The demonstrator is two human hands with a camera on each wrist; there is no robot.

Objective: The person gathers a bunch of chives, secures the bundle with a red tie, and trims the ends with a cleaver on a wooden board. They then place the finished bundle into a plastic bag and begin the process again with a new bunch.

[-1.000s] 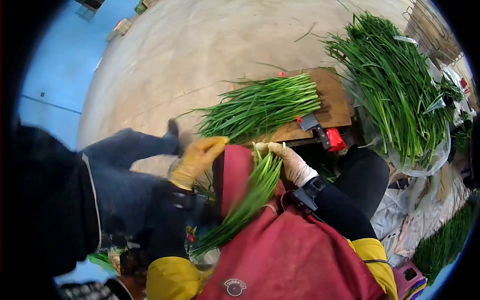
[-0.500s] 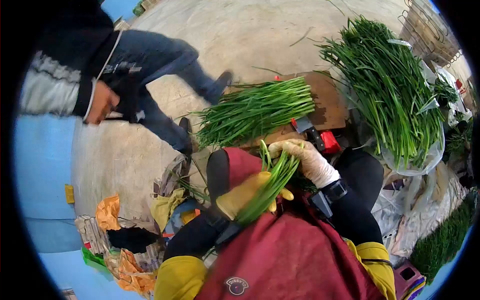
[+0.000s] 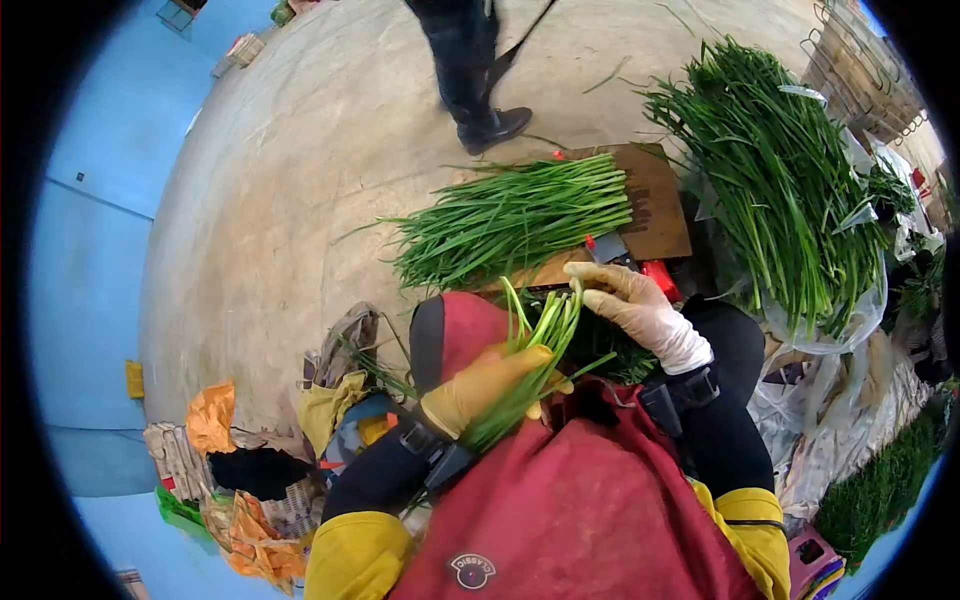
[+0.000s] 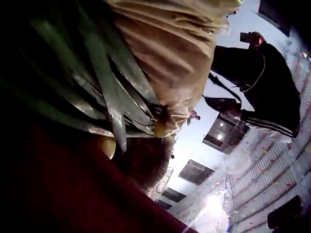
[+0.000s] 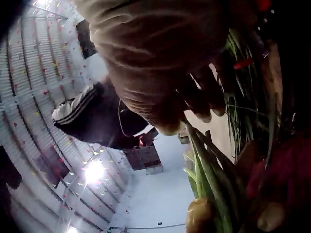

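In the head view my left hand (image 3: 478,390), in a yellow glove, grips a small bunch of garlic chives (image 3: 552,328) over my lap, pale stalk ends up. Its curled fingers wrap the bunch midway, and flat leaves (image 4: 104,82) show beside the glove in the left wrist view. My right hand (image 3: 640,315), in a whitish glove, is at the top of the bunch, pinching a stalk (image 5: 192,136) by its end between thumb and forefinger. Ahead, a larger pile of chives (image 3: 515,215) lies on a wooden board (image 3: 660,215), with a cleaver (image 3: 608,247) at its near edge.
A big heap of chives (image 3: 780,190) lies on clear plastic (image 3: 858,330) at right. Beside the cleaver is a red object (image 3: 660,282). Orange bags (image 3: 212,418) and other clutter lie at left. A person's leg (image 3: 465,70) stands beyond the board.
My left hand has come from beside the bunch to grip it midway. My right hand has shifted to its stalk ends. The passing person has moved from the left to beyond the board.
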